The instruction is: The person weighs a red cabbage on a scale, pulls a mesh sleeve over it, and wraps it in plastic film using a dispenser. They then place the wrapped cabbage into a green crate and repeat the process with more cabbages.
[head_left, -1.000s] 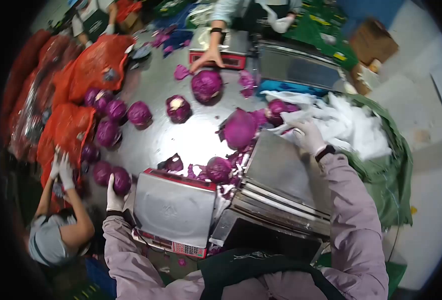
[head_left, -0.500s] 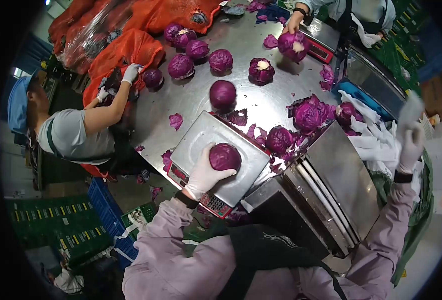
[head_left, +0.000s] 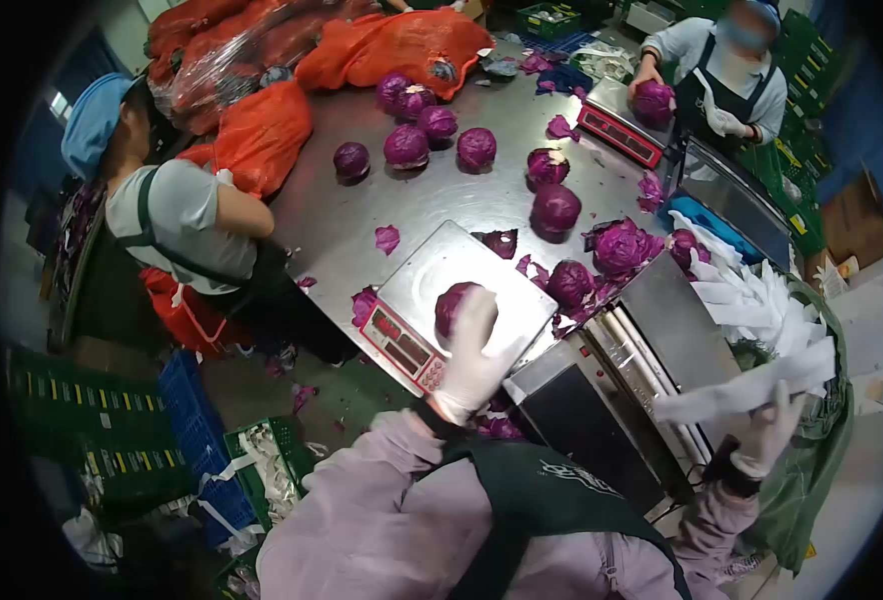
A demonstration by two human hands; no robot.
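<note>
A red cabbage (head_left: 449,308) sits on the metal pan of a scale (head_left: 529,292) with a red display edge. My gloved left hand (head_left: 470,365) is over its right side, fingers stretched and thumb spread away from it. Blur hides whether the fingers touch the cabbage. In my gloved right hand (head_left: 774,430), a flat white strip (head_left: 752,388) is pinched and reaches leftward over the steel machine (head_left: 674,318). A pile of similar white strips (head_left: 762,310) lies beyond that hand.
Several red cabbages (head_left: 407,147) and loose leaves lie on the steel table (head_left: 332,225). Orange mesh sacks (head_left: 392,50) are at the back. One co-worker (head_left: 182,220) stands at left; another (head_left: 727,80) holds a cabbage at a second scale (head_left: 617,135). Crates (head_left: 197,420) stand lower left.
My left hand has shifted from the cabbage's left side to over its right side. My right hand has come lower and inward, with the white strip stretched leftward. The far co-worker's cabbage is now over the second scale.
</note>
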